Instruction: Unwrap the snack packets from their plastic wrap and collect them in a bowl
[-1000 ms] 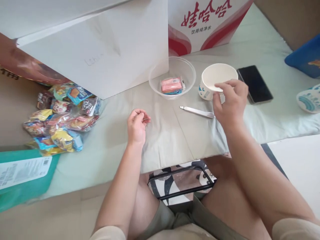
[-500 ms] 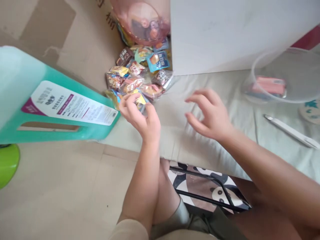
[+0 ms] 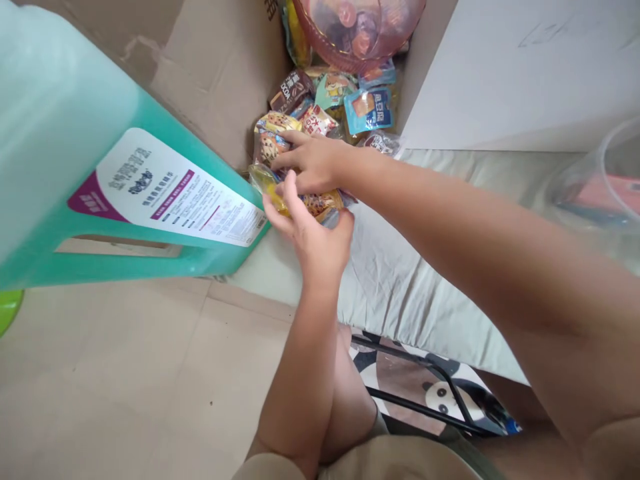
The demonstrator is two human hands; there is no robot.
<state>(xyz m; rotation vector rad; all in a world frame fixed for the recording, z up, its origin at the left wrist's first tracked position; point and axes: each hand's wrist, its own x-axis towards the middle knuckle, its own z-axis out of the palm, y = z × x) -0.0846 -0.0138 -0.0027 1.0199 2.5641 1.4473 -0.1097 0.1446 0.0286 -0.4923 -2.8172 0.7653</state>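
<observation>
Several wrapped snacks lie in a pile at the corner of the cloth-covered surface [image 3: 385,260]. My left hand [image 3: 315,230] is at the pile's near edge, fingers apart, beside a yellow snack packet [image 3: 320,205]. Over the pile reaches my right hand [image 3: 317,163], palm down with fingers spread, touching or just above a yellow and brown cookie packet [image 3: 270,143]. Behind the hands lie a blue snack packet [image 3: 370,110], a brown cocoa packet [image 3: 293,92] and a red and white packet [image 3: 317,121]. The right hand hides part of the pile.
A large green liquid jug [image 3: 215,167] stands left of the pile, against a cardboard box [image 3: 220,73]. A pink clear bowl [image 3: 345,50] sits behind the snacks, next to a white panel [image 3: 480,87]. At right is a clear plastic tub [image 3: 615,160] with a pink item inside.
My right hand has moved left from over the cloth onto the snack pile. My left hand stays at the pile's near edge. The view has shifted left, closer to the jug.
</observation>
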